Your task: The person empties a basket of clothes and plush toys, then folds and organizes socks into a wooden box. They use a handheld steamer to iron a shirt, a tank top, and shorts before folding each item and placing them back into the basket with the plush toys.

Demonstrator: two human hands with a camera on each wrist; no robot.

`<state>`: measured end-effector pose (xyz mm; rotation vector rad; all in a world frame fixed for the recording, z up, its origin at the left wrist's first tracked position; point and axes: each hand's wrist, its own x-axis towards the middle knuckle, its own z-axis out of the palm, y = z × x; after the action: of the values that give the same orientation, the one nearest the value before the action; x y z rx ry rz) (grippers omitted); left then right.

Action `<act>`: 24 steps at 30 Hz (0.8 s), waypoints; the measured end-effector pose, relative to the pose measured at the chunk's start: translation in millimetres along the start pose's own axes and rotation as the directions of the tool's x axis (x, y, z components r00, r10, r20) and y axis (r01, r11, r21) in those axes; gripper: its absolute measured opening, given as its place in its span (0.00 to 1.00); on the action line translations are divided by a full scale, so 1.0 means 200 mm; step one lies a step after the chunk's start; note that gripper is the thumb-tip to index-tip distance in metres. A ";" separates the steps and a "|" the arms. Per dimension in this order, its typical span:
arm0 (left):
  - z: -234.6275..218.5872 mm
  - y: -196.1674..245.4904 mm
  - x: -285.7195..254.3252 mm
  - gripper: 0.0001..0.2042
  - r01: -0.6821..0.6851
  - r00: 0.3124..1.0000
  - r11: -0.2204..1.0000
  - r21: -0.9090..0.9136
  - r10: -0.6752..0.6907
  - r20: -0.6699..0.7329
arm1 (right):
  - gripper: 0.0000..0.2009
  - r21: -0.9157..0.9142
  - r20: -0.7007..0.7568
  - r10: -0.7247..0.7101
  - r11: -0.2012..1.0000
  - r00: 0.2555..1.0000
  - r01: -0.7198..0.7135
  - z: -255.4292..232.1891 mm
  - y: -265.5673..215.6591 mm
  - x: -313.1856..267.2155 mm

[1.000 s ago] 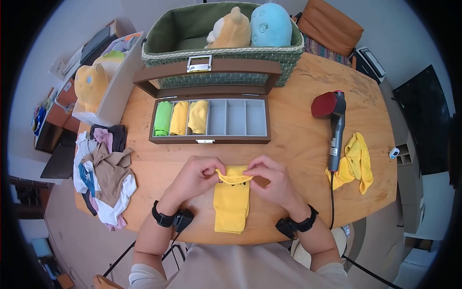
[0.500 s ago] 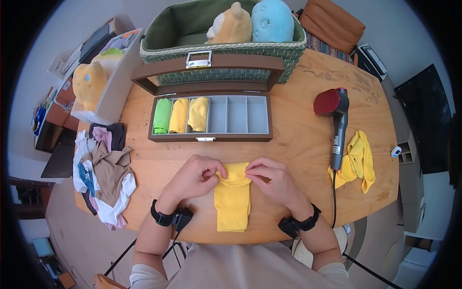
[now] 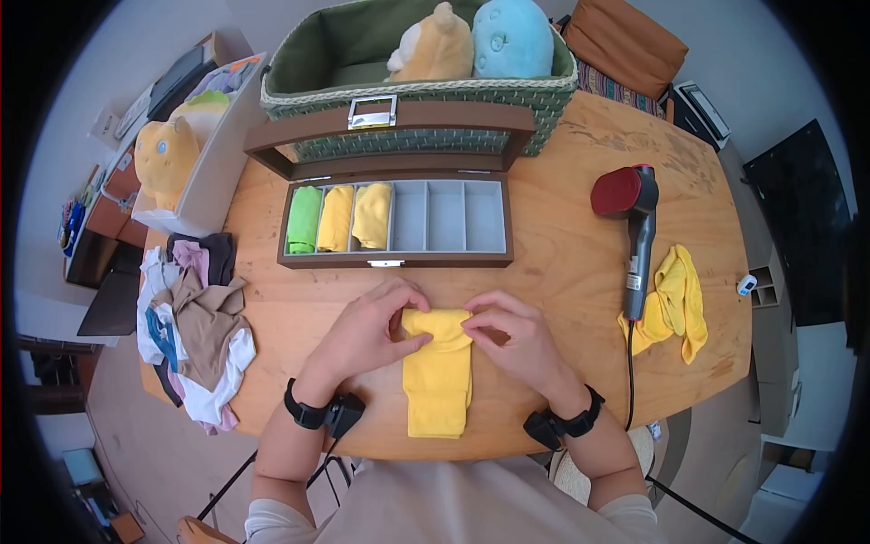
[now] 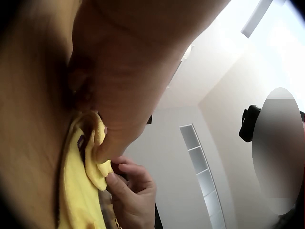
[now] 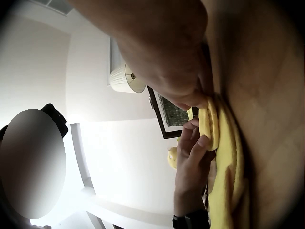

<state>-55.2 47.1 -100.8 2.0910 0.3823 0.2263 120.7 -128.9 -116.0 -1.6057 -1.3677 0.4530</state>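
A folded strip of yellow cloth point(image 3: 437, 390) lies lengthwise on the table in front of the person, its far end doubled over into a thick fold. At the fold's left side, my left hand point(image 3: 373, 328) grips it, with the thumb on top and the fingers curled at the far edge. My right hand point(image 3: 515, 337) pinches the fold's right corner between thumb and fingertips. The right wrist view shows the layers of the fold point(image 5: 209, 125) between both hands. A small dark mark point(image 4: 81, 141) shows on the cloth in the left wrist view.
Beyond the hands stands an open brown compartment box point(image 3: 395, 260) holding one green roll point(image 3: 304, 220) and two yellow rolls point(image 3: 353, 218). A green basket point(image 3: 544, 118) with plush toys is behind it. Clothes point(image 3: 204, 326) are heaped left; a corded handheld device point(image 3: 636, 254) and yellow cloth point(image 3: 680, 299) lie right.
The far end of the yellow cloth has been turned over toward the person, covering the dark marks. My left hand's fingers have spread along the fold; my right hand stays at its corner.
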 end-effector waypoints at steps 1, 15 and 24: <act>0.00 -0.01 0.00 0.16 -0.001 1.000 1.000 0.001 0.001 0.000 | 0.08 0.036 0.018 0.049 0.998 0.999 -0.050 0.01 0.01 -0.01; 0.01 -0.01 -0.02 0.15 0.010 0.995 1.000 0.001 -0.010 0.102 | 0.13 0.009 0.162 0.143 0.989 0.976 -0.146 -0.01 -0.04 -0.04; 0.01 -0.01 -0.01 0.14 -0.089 0.990 0.996 0.002 0.088 0.106 | 0.11 -0.010 0.114 0.017 1.000 0.993 -0.016 0.01 -0.01 -0.03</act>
<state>-57.8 45.8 -103.8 2.1187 0.2272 0.1661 115.9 -133.4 -116.7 -1.6207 -1.4444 0.5566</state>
